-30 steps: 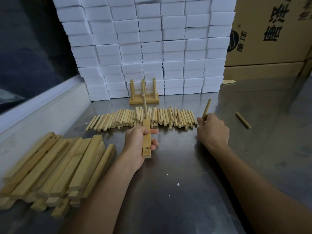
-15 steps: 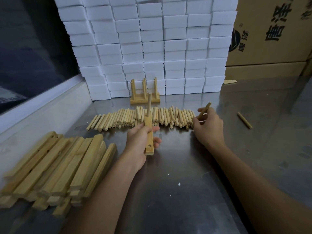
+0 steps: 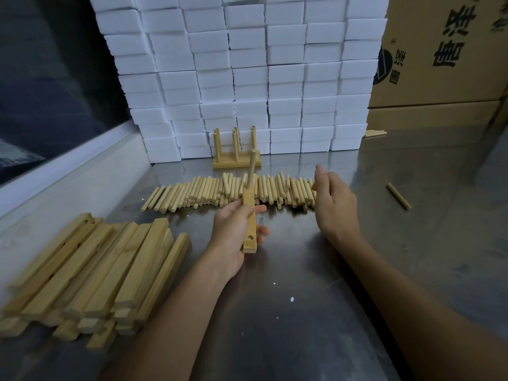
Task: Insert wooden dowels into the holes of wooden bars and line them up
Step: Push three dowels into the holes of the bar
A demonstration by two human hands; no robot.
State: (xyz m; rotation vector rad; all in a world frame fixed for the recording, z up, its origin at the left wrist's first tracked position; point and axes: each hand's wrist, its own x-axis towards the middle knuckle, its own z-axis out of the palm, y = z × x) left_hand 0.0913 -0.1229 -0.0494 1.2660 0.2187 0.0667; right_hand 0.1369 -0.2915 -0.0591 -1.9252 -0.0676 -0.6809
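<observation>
Wooden bar (image 3: 249,218) is gripped by the left hand (image 3: 233,232), empty hole nearest, while the right hand (image 3: 334,204) hangs loose, seemingly empty.

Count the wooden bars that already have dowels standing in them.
2, possibly more hidden. One light wooden bar with a single upright dowel is gripped by the left hand; a finished bar with upright dowels stands against the white foam blocks.
</observation>
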